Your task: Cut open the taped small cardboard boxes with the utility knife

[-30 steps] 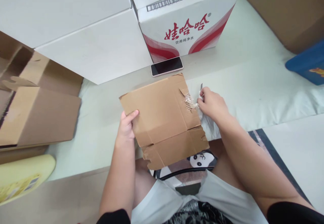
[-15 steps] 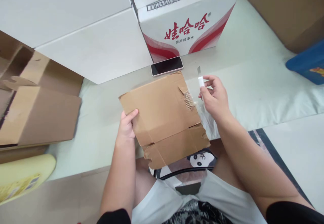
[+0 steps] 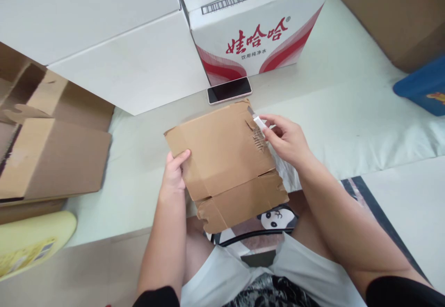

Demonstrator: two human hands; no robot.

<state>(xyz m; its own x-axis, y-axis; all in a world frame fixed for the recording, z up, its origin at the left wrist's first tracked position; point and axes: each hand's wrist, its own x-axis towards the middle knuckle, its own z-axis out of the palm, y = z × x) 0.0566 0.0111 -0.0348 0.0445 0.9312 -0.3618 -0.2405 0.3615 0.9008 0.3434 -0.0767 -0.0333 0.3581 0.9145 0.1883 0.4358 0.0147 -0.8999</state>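
A flattened brown cardboard box [image 3: 222,149] is tilted in front of me, with a torn, ribbed patch [image 3: 257,139] near its right edge. My left hand [image 3: 175,170] grips its left edge, thumb on top and fingers hidden beneath. Between the thumb and fingers of my right hand [image 3: 283,138] is a small utility knife [image 3: 259,122] with a white handle. Its short blade points up and left over the upper right corner of the cardboard, close to the torn patch; whether it touches I cannot tell. Crumpled clear plastic [image 3: 288,172] shows below my right hand.
A phone [image 3: 229,90] lies just beyond the cardboard, against a white and red carton [image 3: 257,43]. White boxes [image 3: 128,61] stand at back left, brown cartons [image 3: 66,154] at left above a yellow bottle [image 3: 34,242]. A blue container [image 3: 422,87] is at far right on the pale cloth [image 3: 354,112].
My right hand pulled away from the torn patch with clear plastic, rose to show the knife blade upward, then swung left so the blade is over the cardboard. My left hand stayed put.
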